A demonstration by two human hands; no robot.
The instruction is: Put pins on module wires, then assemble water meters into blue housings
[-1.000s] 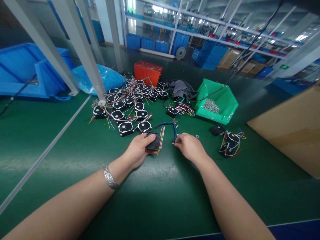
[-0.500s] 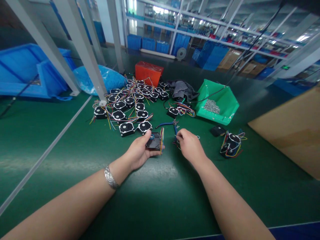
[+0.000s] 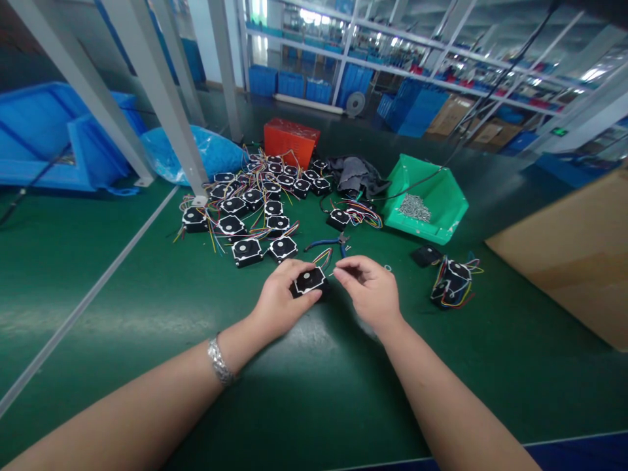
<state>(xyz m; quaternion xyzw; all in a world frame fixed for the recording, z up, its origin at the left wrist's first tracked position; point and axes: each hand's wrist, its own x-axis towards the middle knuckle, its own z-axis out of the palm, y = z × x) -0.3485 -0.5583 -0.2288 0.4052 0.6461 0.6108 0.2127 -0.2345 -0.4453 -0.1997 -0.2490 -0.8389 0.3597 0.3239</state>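
Observation:
My left hand (image 3: pixel 279 299) is closed round a small black fan unit (image 3: pixel 309 281) with a white round label facing up and coloured wires (image 3: pixel 322 258) trailing behind it. Just right of the unit, my right hand (image 3: pixel 371 293) is pinched, thumb against fingertips, on something too small to name. Blue-handled pliers (image 3: pixel 328 244) lie on the green mat just beyond both hands.
Several black fan units (image 3: pixel 255 203) with coloured wires lie spread at centre left. A green bin (image 3: pixel 432 190) holds small metal parts. More fan units (image 3: pixel 451 281) lie right. An orange box (image 3: pixel 290 139), dark cloth (image 3: pixel 356 173), blue plastic bag (image 3: pixel 206 154), metal posts (image 3: pixel 161 91) and cardboard box (image 3: pixel 579 255) surround them.
My left hand has turned the fan unit over, so its white-labelled face now points up, and lowered it toward the mat. My right hand has drawn back from the pliers toward the unit.

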